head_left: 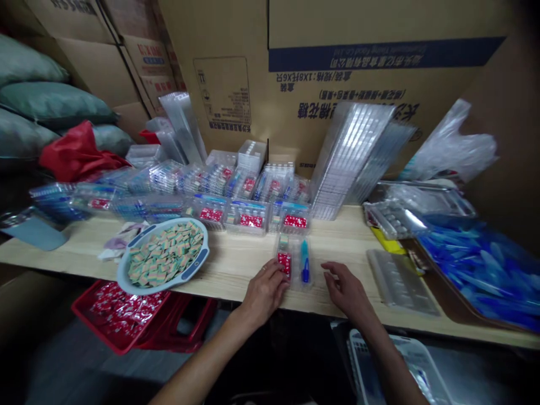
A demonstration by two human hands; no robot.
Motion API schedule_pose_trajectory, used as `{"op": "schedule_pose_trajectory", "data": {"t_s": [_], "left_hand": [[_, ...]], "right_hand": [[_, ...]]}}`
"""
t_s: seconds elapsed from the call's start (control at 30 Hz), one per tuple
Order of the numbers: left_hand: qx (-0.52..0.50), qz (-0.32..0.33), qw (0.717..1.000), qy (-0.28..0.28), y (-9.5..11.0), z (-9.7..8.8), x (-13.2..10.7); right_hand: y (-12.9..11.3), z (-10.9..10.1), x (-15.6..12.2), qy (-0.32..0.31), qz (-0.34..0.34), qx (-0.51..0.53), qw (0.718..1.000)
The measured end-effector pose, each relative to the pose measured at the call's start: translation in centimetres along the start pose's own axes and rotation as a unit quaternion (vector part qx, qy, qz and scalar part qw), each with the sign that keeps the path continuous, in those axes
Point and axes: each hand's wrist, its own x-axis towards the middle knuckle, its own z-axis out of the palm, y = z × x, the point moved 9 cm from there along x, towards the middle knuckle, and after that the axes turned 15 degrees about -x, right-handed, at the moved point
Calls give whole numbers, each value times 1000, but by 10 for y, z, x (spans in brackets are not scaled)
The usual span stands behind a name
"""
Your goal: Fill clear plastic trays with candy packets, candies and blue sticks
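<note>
packet [284, 260] in clear tray [297, 269] meets left hand [265, 287], finger grip unclear; right hand [346, 288] nearby, thumb and fingers apart.

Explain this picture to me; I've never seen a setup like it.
There is no machine here: two bare hands are at work, seen by one camera worn on the person's head, looking forward and down. On the pale tabletop lies an open clear tray with a red packet and a blue pen-like item. The left hand has its fingers at the packet; whether they grip it is unclear. The right hand holds nothing. Left of them sits a bowl of small striped pieces; filled packs line up behind.
</note>
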Motion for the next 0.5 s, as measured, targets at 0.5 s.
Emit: {"op": "schedule_pose_trajectory", "data": {"t_s": [0.5], "left_hand": [[-394,-409,808,158,-87,19,-7]], "right_hand": [[-21,47,16,-48,137,99,984]]}}
